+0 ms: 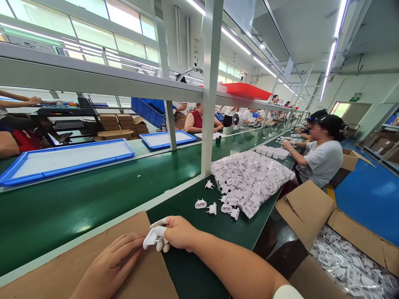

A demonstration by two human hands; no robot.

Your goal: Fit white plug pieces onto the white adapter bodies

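Observation:
My right hand [179, 233], with white cots on its fingertips, is closed around a small white plastic plug piece [150, 241], partly hidden by the fingers. From the other side, my left hand [116, 259] holds its fingers pressed together, their tips at the same piece; its thumb side is partly hidden. Both hands are above the edge of a brown cardboard sheet [77, 265]. Beyond them, several loose white two-pin plug parts [212, 208] lie on the green bench. A clear plastic bag [252, 174] full of such parts sits behind these.
At the lower right stands an open carton [352, 236] with bagged white parts. A metal post [210, 91] rises beside the green conveyor [124, 182]. Blue trays [71, 160] lie across it. A co-worker in a grey shirt [326, 160] sits along the bench to the right.

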